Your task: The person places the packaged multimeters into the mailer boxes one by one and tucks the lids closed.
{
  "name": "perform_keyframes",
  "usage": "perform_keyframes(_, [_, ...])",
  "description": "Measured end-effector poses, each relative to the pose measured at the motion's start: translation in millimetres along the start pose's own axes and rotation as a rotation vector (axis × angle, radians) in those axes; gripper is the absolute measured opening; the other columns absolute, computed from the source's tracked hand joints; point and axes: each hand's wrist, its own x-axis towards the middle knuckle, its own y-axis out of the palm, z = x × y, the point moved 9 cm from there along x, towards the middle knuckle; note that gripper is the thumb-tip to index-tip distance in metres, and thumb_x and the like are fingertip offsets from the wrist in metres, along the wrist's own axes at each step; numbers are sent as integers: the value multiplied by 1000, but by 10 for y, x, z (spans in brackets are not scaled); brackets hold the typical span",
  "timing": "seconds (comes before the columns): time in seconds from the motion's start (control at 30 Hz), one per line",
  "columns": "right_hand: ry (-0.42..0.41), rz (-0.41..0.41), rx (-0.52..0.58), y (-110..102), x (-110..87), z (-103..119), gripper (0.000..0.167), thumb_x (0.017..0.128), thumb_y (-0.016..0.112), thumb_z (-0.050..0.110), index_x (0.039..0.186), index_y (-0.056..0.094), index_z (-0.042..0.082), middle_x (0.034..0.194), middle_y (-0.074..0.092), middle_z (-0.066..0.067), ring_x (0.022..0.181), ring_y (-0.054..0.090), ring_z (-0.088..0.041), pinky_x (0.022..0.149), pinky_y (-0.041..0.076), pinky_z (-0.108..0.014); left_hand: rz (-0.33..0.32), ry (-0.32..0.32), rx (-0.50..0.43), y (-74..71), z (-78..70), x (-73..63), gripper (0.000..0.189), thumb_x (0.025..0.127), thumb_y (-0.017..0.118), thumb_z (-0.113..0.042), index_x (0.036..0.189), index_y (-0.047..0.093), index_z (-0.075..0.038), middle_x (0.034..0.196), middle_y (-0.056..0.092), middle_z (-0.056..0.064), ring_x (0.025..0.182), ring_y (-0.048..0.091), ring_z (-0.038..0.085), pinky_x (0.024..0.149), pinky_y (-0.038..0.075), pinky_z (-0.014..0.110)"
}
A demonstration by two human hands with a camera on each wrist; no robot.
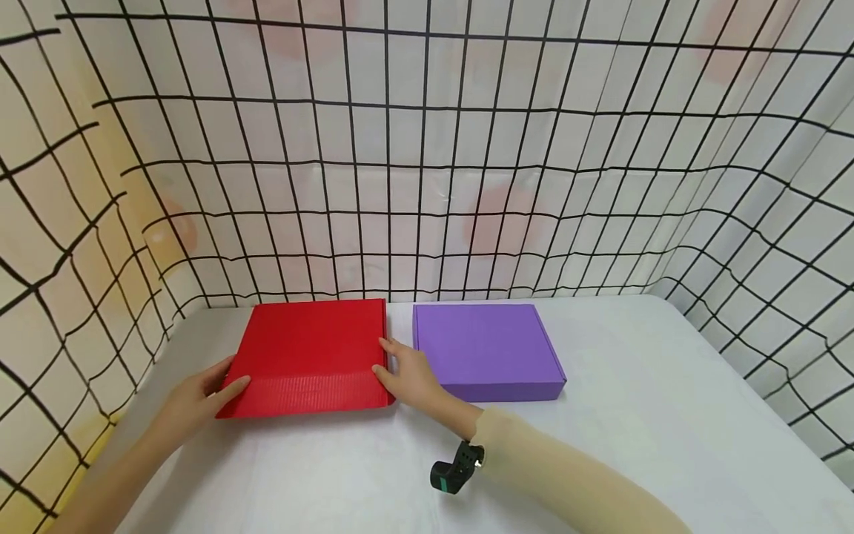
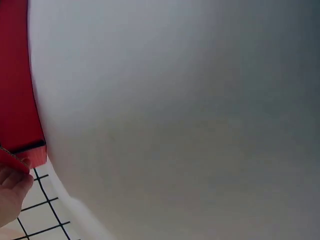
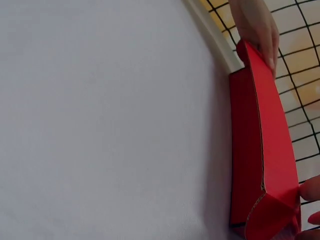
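Note:
A red cardboard box (image 1: 313,341) sits on the table's left half, its lid on top and the front flap bent out over a gap. My left hand (image 1: 193,397) grips the front left corner of the lid, thumb on top, the other fingers mostly hidden behind the edge. At the right side my right hand (image 1: 410,374) holds the lid's edge between thumb and fingers. In the right wrist view, the lid's flap (image 3: 274,135) stands out from the box's dark red front wall (image 3: 244,145), with a corner tab folded at its end.
A closed purple box (image 1: 490,345) lies just right of the red one, close to my right forearm. Black wire grid (image 1: 420,163) encloses the white table (image 1: 667,415) at the back and both sides. A black strap (image 1: 457,467) hangs at my right wrist.

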Motion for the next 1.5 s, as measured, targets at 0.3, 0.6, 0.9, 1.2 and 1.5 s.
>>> perform_keyframes(0.3, [56,85,19,62,-111,33,56,89,59,12,134,37,-10,71,64,-11,56,60,-17,52,49,-18,-19,28,32,5,-45,-95,69,92,52,-40,141,30,3,134,41,32,119,40,51,89,45,53])
perform_keyframes(0.6, [62,120,44,121,-208,10,50,90,56,11,133,40,-10,80,62,-10,62,49,-11,53,42,-17,4,2,62,59,-14,-164,71,93,48,-42,141,26,6,132,40,35,116,42,51,86,46,53])
perform_keyframes(0.9, [133,176,165,189,-263,-65,35,94,51,16,121,54,-7,60,39,3,53,33,-8,46,28,-18,56,-11,33,102,50,-228,66,96,44,-38,138,28,10,131,42,34,118,41,50,90,41,56])
perform_keyframes(1.2, [170,138,170,130,-286,-98,45,92,56,17,125,48,-13,112,63,-22,95,64,-28,70,54,-30,98,-22,88,26,27,-200,60,97,43,-34,130,38,16,123,49,35,107,51,46,81,50,47])
perform_keyframes(1.5, [191,130,159,46,-231,-102,38,89,59,13,116,56,-14,81,68,-16,61,57,-11,51,41,-18,185,-59,54,11,-25,-114,56,96,45,-30,125,44,17,81,62,5,74,52,16,59,45,27])
